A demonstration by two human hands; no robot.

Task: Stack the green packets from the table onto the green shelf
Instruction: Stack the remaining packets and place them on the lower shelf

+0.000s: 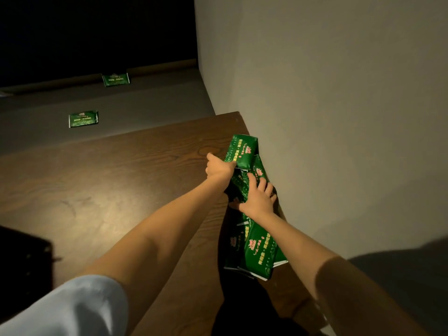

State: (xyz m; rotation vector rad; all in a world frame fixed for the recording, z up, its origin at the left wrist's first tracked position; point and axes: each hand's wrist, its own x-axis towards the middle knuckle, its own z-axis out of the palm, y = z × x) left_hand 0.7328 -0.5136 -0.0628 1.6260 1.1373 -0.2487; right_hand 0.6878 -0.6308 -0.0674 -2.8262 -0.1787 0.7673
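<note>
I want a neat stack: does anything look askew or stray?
Yes. The pile held by the left hand and right hand lies crooked by the wall; two packets lie stray on the grey surface beyond the table.

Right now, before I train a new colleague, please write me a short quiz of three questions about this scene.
1. True or false: the left grip holds nothing.
2. How many loose green packets lie on the grey surface? A one, B two, C four.
3. Fill in: the pile of green packets on the wooden table lies next to the ____.
Key: 1 false, it holds the upper packet; 2 B; 3 wall.
</note>
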